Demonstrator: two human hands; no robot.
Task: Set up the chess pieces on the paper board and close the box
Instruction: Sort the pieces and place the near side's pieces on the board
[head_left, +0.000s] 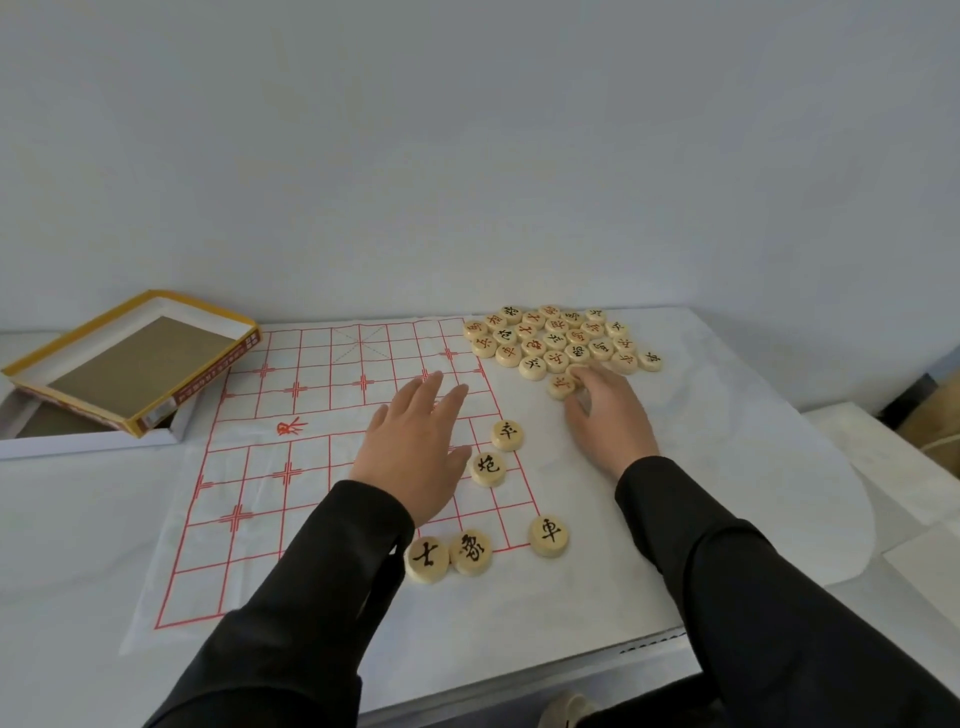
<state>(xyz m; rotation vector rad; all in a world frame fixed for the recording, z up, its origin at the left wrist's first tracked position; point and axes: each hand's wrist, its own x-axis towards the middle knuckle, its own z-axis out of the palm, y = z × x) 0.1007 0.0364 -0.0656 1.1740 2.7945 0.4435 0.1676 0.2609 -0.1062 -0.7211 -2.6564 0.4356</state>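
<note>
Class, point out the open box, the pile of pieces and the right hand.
box (202, 387), head view, yellow side wall
pile (558, 338), head view, a middle piece
right hand (610, 421), head view, back of the hand

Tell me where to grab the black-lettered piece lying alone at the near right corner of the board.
Pinch the corner piece by its round rim from straight above, thumb and finger on opposite sides. It lies flat, a low disc on the paper board, so only the edge offers purchase, and no neighbour touches it, so the rim is free all round.
</note>
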